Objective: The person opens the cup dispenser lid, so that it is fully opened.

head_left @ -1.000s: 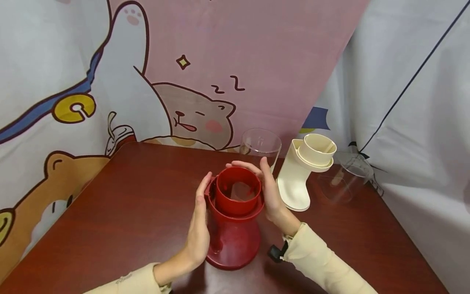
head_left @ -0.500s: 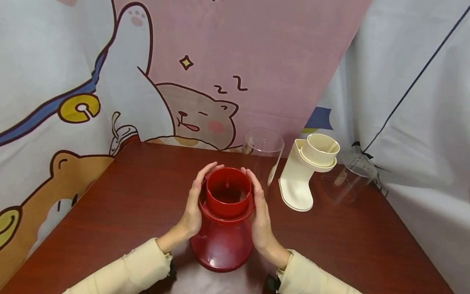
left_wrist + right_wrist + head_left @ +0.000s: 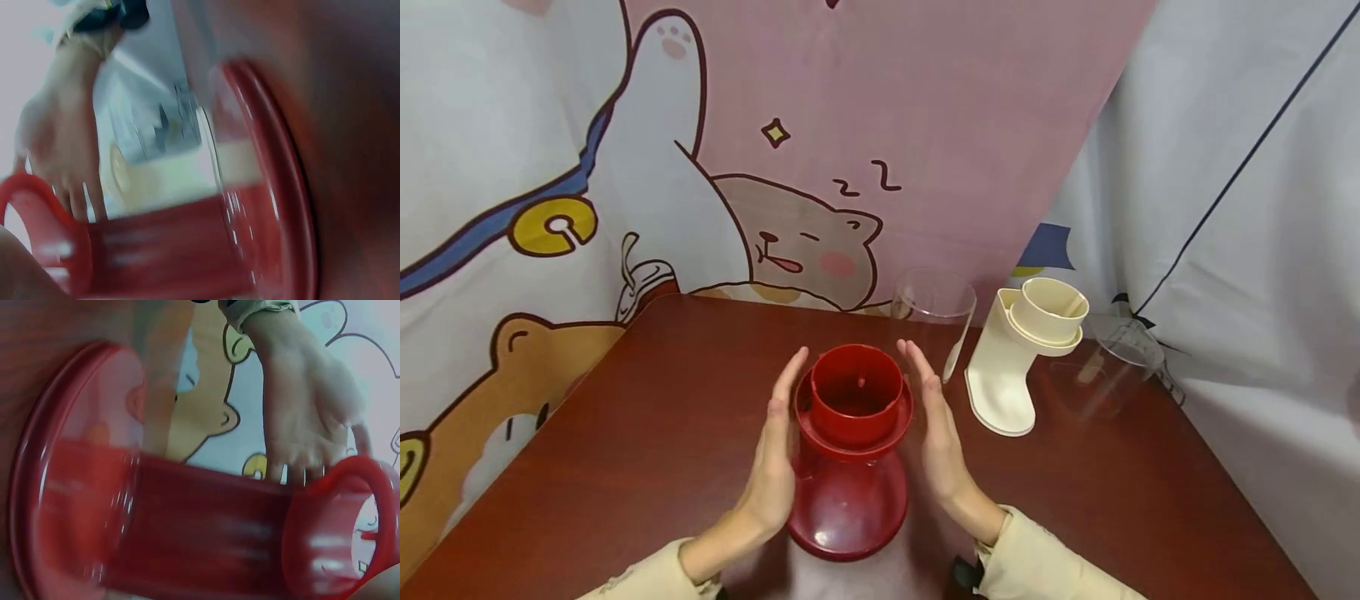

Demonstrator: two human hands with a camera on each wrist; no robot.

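Observation:
A red plastic stand (image 3: 850, 508) stands upright on the table, with a wide round foot, a column and a round open cup (image 3: 856, 417) inside a ring at its top. On its left side my left hand (image 3: 772, 467) is held with straight fingers, the fingertips close to the ring. Opposite, my right hand (image 3: 942, 446) has its fingers straight and a narrow gap to the ring. The left wrist view shows the right palm (image 3: 62, 131) beyond the red column (image 3: 169, 247). In the right wrist view, the left palm (image 3: 306, 412) faces the stand from its far side.
Right of the stand is a cream stand (image 3: 1003, 383) of similar build with a cup on top. A clear container (image 3: 934, 312) sits behind, and another clear container (image 3: 1112, 367) at the far right. Printed fabric (image 3: 962, 125) hangs around the dark red table (image 3: 662, 433).
The red stand has shifted left on the table and turned a little. Both hands were against its sides; they have since spread outward from it.

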